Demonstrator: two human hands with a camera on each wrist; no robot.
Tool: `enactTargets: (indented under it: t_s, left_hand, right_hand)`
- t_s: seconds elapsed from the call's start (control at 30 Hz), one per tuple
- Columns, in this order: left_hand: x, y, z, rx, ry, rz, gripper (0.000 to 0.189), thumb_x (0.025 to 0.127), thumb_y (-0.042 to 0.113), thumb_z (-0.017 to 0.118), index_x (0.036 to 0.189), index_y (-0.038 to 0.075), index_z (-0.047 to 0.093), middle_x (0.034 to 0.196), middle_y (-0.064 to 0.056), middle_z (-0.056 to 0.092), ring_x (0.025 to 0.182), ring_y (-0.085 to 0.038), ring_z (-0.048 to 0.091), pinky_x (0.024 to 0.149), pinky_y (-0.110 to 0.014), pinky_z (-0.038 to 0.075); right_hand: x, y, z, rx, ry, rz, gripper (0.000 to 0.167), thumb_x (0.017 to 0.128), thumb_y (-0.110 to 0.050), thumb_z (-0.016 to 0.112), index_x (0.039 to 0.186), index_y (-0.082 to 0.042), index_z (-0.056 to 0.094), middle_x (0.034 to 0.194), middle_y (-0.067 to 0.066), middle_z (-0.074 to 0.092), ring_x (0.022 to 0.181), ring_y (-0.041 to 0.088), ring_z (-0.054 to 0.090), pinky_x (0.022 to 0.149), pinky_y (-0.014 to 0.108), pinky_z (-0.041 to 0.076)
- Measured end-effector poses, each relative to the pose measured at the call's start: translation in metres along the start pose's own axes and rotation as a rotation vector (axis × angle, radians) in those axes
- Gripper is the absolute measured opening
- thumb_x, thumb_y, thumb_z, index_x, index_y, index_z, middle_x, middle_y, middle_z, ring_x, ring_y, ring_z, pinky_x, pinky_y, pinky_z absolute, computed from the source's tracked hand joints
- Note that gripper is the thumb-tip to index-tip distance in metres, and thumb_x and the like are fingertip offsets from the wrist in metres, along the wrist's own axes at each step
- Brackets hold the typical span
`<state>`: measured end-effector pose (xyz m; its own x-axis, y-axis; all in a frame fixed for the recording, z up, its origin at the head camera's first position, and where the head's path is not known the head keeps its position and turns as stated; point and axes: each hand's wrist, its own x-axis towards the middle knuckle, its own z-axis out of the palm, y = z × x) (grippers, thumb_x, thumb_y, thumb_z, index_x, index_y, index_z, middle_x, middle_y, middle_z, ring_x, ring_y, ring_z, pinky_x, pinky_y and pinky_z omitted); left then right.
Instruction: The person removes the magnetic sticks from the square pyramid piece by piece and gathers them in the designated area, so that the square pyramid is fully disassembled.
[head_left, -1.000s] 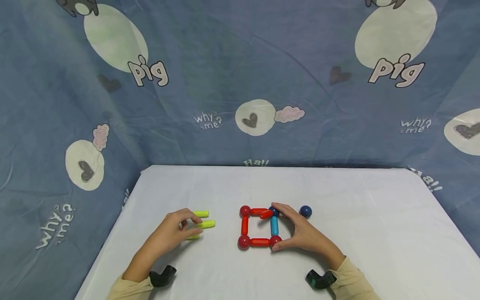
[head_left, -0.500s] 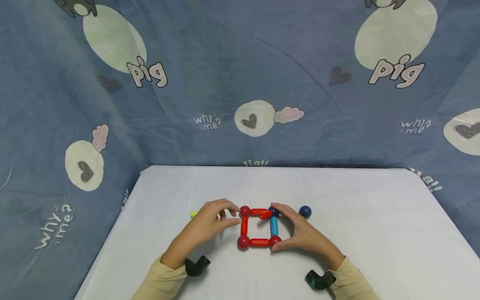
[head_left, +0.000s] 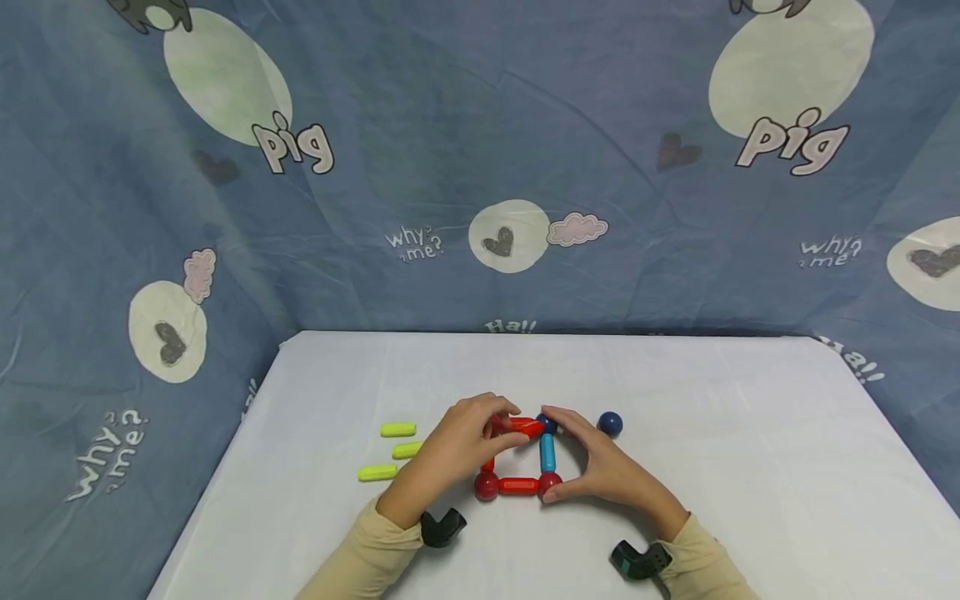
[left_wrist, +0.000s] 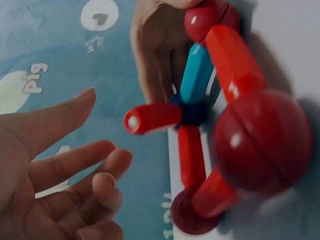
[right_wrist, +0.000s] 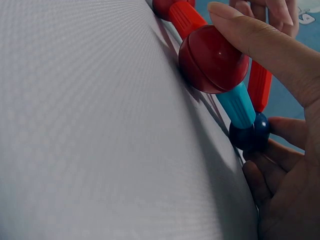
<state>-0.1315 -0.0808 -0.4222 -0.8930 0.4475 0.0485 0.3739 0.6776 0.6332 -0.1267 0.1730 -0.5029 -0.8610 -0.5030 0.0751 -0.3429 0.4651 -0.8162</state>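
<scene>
A square of magnetic rods and balls lies on the white table: three red balls, one dark blue ball [left_wrist: 192, 112], red rods and one light blue rod [head_left: 548, 452]. From the blue ball another red rod [left_wrist: 152, 119] sticks up, its far end free. My right hand [head_left: 611, 467] holds the square's right side, with the thumb on the front red ball [right_wrist: 213, 59] and fingers against the blue ball. My left hand [head_left: 461, 437] hovers over the left side, partly hiding the back-left red ball. Its thumb and fingers are apart near the upright rod, with nothing between them.
Three yellow-green rods [head_left: 397, 429] lie loose on the table [head_left: 337, 375], left of the square. One loose dark blue ball [head_left: 610, 424] sits to the right of the right hand's fingers. A patterned blue cloth [head_left: 637, 275] hangs behind the table.
My left hand has moved right, from the yellow-green rods to above the square, leaving all three rods on the table. The right hand keeps its hold in place.
</scene>
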Motion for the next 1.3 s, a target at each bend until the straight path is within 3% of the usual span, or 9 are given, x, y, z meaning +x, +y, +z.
enactTargets:
  t_s: [0.17,0.37,0.5,0.63,0.93,1.3]
  left_hand:
    - [0.01,0.002,0.015,0.042,-0.01,-0.008,0.039,0.091,0.037,0.08,0.12,0.012,0.073,0.099,0.002,0.072,0.083,-0.011,0.061,0.075,-0.025,0.052]
    - [0.018,0.003,0.026,0.072,-0.009,-0.03,0.034,0.091,0.035,0.081,0.113,0.011,0.075,0.088,0.002,0.069,0.077,-0.01,0.058,0.071,-0.024,0.05]
    - [0.019,0.002,0.03,0.069,-0.003,-0.041,0.028,0.091,0.031,0.081,0.11,0.01,0.076,0.091,0.001,0.072,0.078,-0.01,0.059,0.072,-0.023,0.051]
    - [0.02,0.001,0.03,0.061,-0.002,-0.046,0.026,0.09,0.027,0.081,0.11,0.011,0.078,0.098,-0.001,0.075,0.082,-0.011,0.061,0.075,-0.024,0.053]
    - [0.02,-0.005,0.026,-0.025,-0.032,-0.072,0.022,0.091,0.019,0.081,0.111,0.011,0.079,0.096,0.0,0.075,0.078,-0.011,0.056,0.068,-0.021,0.048]
    - [0.02,-0.006,0.021,-0.108,-0.038,-0.019,0.017,0.089,0.013,0.082,0.105,0.013,0.079,0.089,0.002,0.075,0.074,-0.007,0.059,0.067,-0.021,0.049]
  right_hand:
    - [-0.001,0.0,0.0,-0.003,0.005,0.0,0.113,0.066,-0.047,0.097,0.159,-0.021,0.039,0.162,0.0,0.043,0.148,0.029,0.045,0.117,0.061,0.038]
    - [-0.001,-0.001,0.0,-0.001,-0.003,0.007,0.113,0.067,-0.048,0.096,0.16,-0.022,0.038,0.163,0.0,0.042,0.149,0.027,0.044,0.117,0.058,0.039]
    - [0.0,-0.001,0.0,-0.004,0.002,0.003,0.113,0.066,-0.047,0.097,0.159,-0.021,0.039,0.162,0.0,0.043,0.148,0.026,0.045,0.117,0.056,0.04]
    - [0.0,-0.001,0.0,-0.011,0.007,-0.001,0.113,0.066,-0.048,0.097,0.159,-0.022,0.039,0.162,0.0,0.043,0.147,0.025,0.045,0.117,0.056,0.04]
    - [-0.001,0.0,0.0,-0.009,0.003,-0.006,0.113,0.066,-0.047,0.096,0.159,-0.02,0.039,0.162,-0.001,0.043,0.148,0.026,0.045,0.117,0.055,0.04]
    - [-0.001,-0.001,0.0,0.009,-0.002,0.011,0.112,0.066,-0.048,0.096,0.159,-0.02,0.039,0.163,0.001,0.042,0.149,0.03,0.044,0.117,0.062,0.038]
